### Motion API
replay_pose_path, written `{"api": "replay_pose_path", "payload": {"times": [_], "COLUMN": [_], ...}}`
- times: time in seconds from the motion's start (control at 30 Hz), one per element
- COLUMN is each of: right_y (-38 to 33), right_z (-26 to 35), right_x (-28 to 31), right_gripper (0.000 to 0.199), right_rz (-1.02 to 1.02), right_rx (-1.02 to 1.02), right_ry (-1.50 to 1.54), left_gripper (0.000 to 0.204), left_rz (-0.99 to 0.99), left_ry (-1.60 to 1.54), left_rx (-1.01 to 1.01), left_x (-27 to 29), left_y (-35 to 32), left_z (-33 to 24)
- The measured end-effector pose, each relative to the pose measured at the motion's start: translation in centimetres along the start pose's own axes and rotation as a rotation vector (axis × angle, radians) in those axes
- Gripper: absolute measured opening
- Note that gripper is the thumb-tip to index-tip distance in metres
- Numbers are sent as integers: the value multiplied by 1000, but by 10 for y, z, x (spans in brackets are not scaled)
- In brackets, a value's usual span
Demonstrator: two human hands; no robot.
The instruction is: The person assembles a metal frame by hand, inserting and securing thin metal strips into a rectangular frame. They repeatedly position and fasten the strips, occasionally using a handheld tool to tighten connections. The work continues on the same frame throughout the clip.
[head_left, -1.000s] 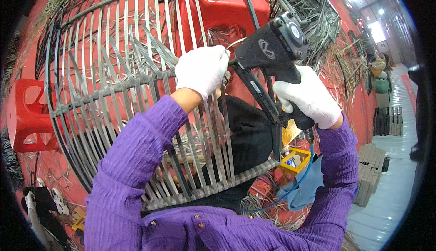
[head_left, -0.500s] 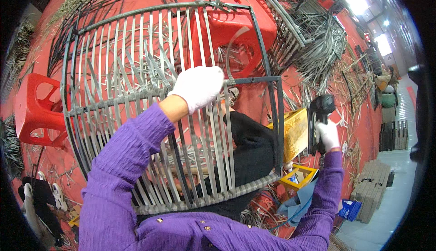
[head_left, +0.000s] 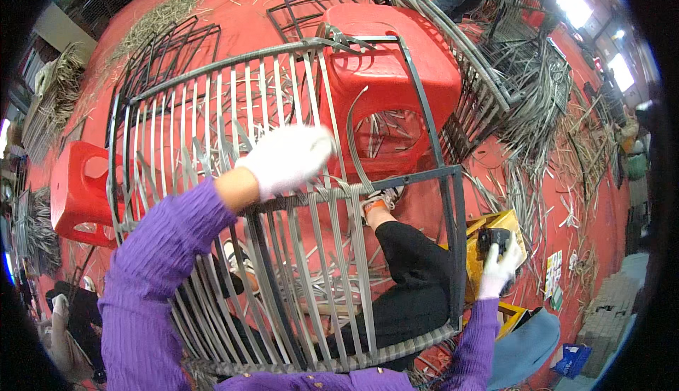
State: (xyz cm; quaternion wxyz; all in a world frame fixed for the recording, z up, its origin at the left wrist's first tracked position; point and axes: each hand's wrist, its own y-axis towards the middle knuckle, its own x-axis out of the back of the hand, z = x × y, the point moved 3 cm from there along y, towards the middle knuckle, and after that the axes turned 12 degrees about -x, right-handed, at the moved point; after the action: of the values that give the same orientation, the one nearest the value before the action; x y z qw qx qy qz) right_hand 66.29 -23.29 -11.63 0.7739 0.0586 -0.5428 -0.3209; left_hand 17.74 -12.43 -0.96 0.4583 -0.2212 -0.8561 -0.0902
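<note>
A dark metal frame [head_left: 453,211] leans across my lap, strung with several grey flat strips [head_left: 316,239] and wrapped along its bars. My left hand [head_left: 286,161], in a white glove, is over the frame above its middle bar, its fingers curled closed near a strip; what they hold, if anything, is hidden. At the right, my right hand [head_left: 499,272], also white-gloved, has its fingers apart beside a black blocky handheld tool [head_left: 488,238]. That tool is at a yellow box [head_left: 472,278], and part of it is hidden by the hand.
A red plastic stool [head_left: 396,20] stands behind the frame's upper part, with another red stool [head_left: 67,189] at the left. Bundles of grey strips [head_left: 530,108] lie at the far right. Black frames [head_left: 170,59] rest on the red floor. A blue cloth [head_left: 527,348] hangs at lower right.
My right hand has lowered the black tool to the yellow box, and its fingers have spread from their grip. My left hand has shifted slightly left and down. The whole view has tilted.
</note>
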Motion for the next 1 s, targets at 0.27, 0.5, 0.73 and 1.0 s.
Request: {"api": "replay_pose_path", "payload": {"times": [0.27, 0.5, 0.73, 1.0], "right_y": [-94, -54, 21, 52], "right_z": [191, 310, 467, 495], "right_x": [-7, -198, -252, -291], "right_gripper": [17, 32, 53, 33], "right_rz": [997, 1258, 1155, 398], "right_rx": [-123, -350, -375, 661], "right_ry": [603, 1029, 1876, 509], "left_gripper": [41, 28, 28, 33], "left_rz": [-705, -736, -517, 17], "left_ry": [714, 416, -1, 503], "left_rx": [62, -92, 12, -220], "left_x": [66, 68, 107, 126], "left_y": [120, 124, 138, 193], "left_z": [83, 104, 152, 182]}}
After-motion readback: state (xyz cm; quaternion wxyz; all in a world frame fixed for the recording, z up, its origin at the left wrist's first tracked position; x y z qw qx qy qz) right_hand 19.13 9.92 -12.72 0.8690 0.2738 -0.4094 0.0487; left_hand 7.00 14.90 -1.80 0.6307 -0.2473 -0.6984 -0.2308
